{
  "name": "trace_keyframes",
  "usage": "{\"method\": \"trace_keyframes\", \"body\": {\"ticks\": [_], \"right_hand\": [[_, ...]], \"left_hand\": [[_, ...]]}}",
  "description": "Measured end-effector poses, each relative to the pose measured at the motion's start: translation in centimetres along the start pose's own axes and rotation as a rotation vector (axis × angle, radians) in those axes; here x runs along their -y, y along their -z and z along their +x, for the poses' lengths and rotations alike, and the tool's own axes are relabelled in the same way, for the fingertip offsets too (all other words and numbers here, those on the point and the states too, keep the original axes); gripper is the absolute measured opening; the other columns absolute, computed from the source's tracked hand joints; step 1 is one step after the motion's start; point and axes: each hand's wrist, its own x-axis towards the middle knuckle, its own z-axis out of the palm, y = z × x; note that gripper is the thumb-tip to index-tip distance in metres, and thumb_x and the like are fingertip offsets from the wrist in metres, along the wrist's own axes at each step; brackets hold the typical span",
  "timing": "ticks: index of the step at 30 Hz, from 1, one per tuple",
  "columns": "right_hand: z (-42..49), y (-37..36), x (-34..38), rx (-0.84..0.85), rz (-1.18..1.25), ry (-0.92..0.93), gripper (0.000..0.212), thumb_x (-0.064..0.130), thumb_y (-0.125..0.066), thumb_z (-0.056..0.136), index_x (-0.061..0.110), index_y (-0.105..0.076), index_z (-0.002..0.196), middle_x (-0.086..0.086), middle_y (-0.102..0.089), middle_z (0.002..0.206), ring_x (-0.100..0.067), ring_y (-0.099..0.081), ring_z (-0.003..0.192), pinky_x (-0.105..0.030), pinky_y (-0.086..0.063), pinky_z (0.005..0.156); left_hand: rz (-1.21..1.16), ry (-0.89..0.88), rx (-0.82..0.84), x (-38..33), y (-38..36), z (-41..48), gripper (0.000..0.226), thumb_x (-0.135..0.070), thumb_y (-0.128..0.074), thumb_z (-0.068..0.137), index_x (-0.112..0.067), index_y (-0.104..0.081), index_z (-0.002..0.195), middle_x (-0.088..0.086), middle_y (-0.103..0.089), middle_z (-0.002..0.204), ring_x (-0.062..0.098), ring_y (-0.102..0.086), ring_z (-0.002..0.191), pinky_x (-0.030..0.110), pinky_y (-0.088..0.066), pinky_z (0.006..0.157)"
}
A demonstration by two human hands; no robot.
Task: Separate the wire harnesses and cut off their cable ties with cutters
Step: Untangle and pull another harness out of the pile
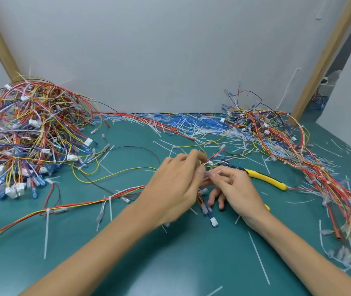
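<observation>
My left hand [173, 184] grips a thin wire harness [209, 162] of red, yellow and white wires at the middle of the green mat. My right hand [235, 189] pinches a white cable tie [218, 172] on that harness, right against my left fingers. Below the hands the harness ends in small connectors [210, 216]. The yellow-handled cutters [266, 178] lie on the mat just behind my right hand, with nothing holding them. One long harness [63, 207] trails from my left hand toward the lower left.
A big tangled pile of harnesses [27, 133] fills the left side. Another pile [294, 146] runs down the right side. Cut white ties [191, 127] litter the back of the green mat [170, 263] by the white wall; loose ties lie in front.
</observation>
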Motion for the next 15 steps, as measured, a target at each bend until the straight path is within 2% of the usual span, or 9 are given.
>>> {"method": "trace_keyframes", "body": {"ticks": [3,8,11,13,15], "right_hand": [[0.0,0.0,0.0,-0.013,0.017,-0.012,0.021,0.019,-0.053,0.104,0.006,-0.064,0.091,-0.011,-0.077,0.087,-0.031,-0.067,0.051,-0.026,-0.042,0.036],[-0.1,-0.2,-0.2,-0.034,-0.046,-0.016,0.024,0.022,-0.056,0.102,0.005,-0.068,0.09,-0.007,-0.077,0.083,-0.028,-0.068,0.052,-0.027,-0.042,0.037],[-0.4,-0.5,0.2,-0.098,-0.108,0.071,0.021,0.022,-0.062,0.1,0.012,-0.07,0.084,0.001,-0.075,0.081,-0.017,-0.063,0.049,-0.027,-0.045,0.04],[-0.6,-0.5,0.3,-0.156,-0.246,0.172,0.02,0.027,-0.065,0.098,0.02,-0.071,0.08,0.007,-0.073,0.078,-0.012,-0.06,0.049,-0.026,-0.049,0.048],[-0.9,-0.6,0.3,-0.179,-0.39,0.252,0.019,0.029,-0.066,0.097,0.025,-0.071,0.079,0.007,-0.071,0.074,-0.015,-0.061,0.057,-0.03,-0.05,0.057]], "left_hand": [[0.119,0.009,0.037,1.4,-2.0,1.1,0.015,-0.031,-0.047,0.1,-0.026,-0.045,0.115,-0.013,-0.063,0.107,0.012,-0.051,0.11,0.036,-0.033,0.099],[0.043,0.071,0.05,4.0,-3.2,0.4,0.007,-0.034,-0.064,0.094,-0.03,-0.059,0.094,-0.019,-0.062,0.101,0.007,-0.05,0.108,0.033,-0.03,0.095],[-0.011,0.092,0.032,4.3,-3.4,0.3,0.012,-0.04,-0.07,0.089,-0.031,-0.062,0.087,-0.021,-0.064,0.098,0.003,-0.05,0.106,0.033,-0.028,0.095],[0.004,0.077,0.006,4.1,-3.6,0.2,0.011,-0.04,-0.07,0.089,-0.032,-0.061,0.087,-0.021,-0.063,0.096,0.003,-0.051,0.104,0.035,-0.028,0.095],[0.031,0.066,-0.006,3.8,-3.7,0.0,0.011,-0.04,-0.068,0.09,-0.033,-0.061,0.088,-0.02,-0.063,0.096,0.004,-0.051,0.103,0.038,-0.029,0.095]]}}
